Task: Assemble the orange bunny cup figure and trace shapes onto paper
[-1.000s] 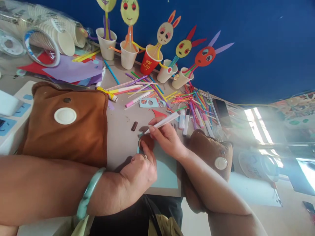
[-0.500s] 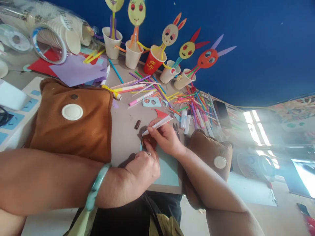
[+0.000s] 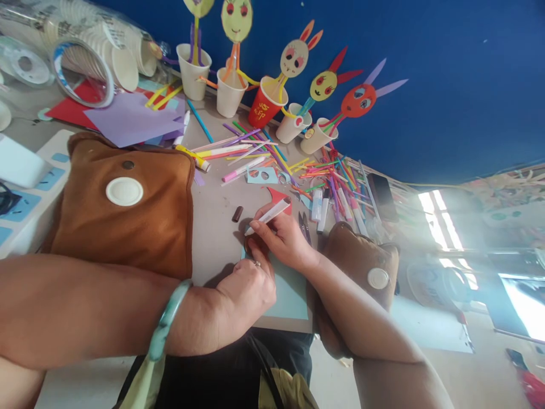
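Note:
My right hand point(image 3: 287, 236) is closed round a white marker point(image 3: 275, 211), tip pointing down and left. That tip meets the edge of a small dark-rimmed round thing point(image 3: 247, 245), mostly hidden by my fingers. My left hand point(image 3: 247, 289), wearing a ring, presses its fingers down on this round thing; its exact kind does not show. Beneath both hands lies a sheet of light blue paper point(image 3: 292, 295). A dark marker cap point(image 3: 237, 214) rests on the table just left of the marker tip. Behind my right hand is a piece of red paper point(image 3: 277, 196).
Brown cushions lie left point(image 3: 128, 233) and right point(image 3: 361, 267) of my hands. Scissors point(image 3: 304, 226) sit beside my right hand. Farther back are colored straws point(image 3: 255, 145), markers point(image 3: 317, 205), and several cups with paper faces, including a red cup point(image 3: 266, 108), along the blue wall point(image 3: 426, 85).
The marker in my right hand has shifted slightly left and its rear end has swung left. My left hand stays nearly in place on the round thing.

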A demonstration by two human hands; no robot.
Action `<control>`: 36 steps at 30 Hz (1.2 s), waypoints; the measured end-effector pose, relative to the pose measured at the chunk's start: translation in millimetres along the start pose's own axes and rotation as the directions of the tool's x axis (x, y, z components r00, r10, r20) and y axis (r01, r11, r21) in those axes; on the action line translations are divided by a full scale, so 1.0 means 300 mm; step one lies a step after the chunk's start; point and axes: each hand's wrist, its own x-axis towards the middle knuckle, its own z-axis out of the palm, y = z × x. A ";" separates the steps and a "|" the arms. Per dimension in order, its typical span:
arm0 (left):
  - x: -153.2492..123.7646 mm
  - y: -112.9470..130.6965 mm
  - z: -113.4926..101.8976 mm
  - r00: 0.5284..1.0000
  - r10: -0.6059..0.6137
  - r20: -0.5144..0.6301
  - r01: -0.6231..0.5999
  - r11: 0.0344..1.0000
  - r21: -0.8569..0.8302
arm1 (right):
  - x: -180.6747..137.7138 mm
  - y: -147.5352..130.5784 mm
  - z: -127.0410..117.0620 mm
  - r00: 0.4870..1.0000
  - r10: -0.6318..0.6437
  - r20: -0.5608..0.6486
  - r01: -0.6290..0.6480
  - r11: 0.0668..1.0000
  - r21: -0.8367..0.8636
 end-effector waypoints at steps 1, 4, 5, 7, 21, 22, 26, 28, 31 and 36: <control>0.001 0.000 -0.001 1.000 0.003 0.007 -0.003 1.000 0.002 | 0.000 0.000 0.000 1.000 -0.007 0.001 0.007 1.000 -0.002; 0.002 0.001 -0.004 1.000 -0.003 0.020 0.003 1.000 -0.004 | 0.001 0.001 0.001 0.999 -0.037 0.001 0.037 0.999 -0.008; 0.002 0.001 -0.005 1.000 -0.009 0.019 0.009 1.000 -0.004 | 0.001 0.002 0.002 0.999 -0.047 0.000 0.047 0.999 -0.006; 0.001 0.001 -0.009 1.000 -0.019 0.010 0.019 1.000 0.007 | 0.001 0.004 0.004 0.998 -0.065 -0.003 0.065 0.998 0.000; 0.002 0.005 -0.006 1.000 -0.031 -0.002 0.032 0.999 0.031 | 0.001 -0.003 0.000 1.000 -0.020 -0.010 0.019 0.999 -0.045; 0.002 0.007 -0.004 0.999 -0.032 -0.004 0.032 0.999 0.028 | 0.002 -0.004 -0.001 1.000 -0.015 -0.009 0.014 0.999 -0.046; 0.003 0.012 0.005 0.999 -0.035 -0.017 0.035 0.999 0.027 | 0.004 -0.007 -0.004 1.000 0.004 -0.013 -0.004 0.999 -0.050; 0.003 0.012 0.007 0.999 -0.037 -0.026 0.038 0.999 0.036 | 0.004 -0.007 -0.004 1.000 0.014 -0.013 -0.014 0.999 -0.041; 0.002 0.012 0.007 0.999 -0.039 -0.037 0.041 0.998 0.055 | 0.004 -0.003 -0.002 0.999 0.022 -0.024 -0.022 1.000 -0.012; 0.002 0.011 0.007 0.999 -0.043 -0.033 0.045 0.998 0.052 | 0.004 0.012 -0.002 0.998 0.051 -0.027 -0.050 0.999 0.006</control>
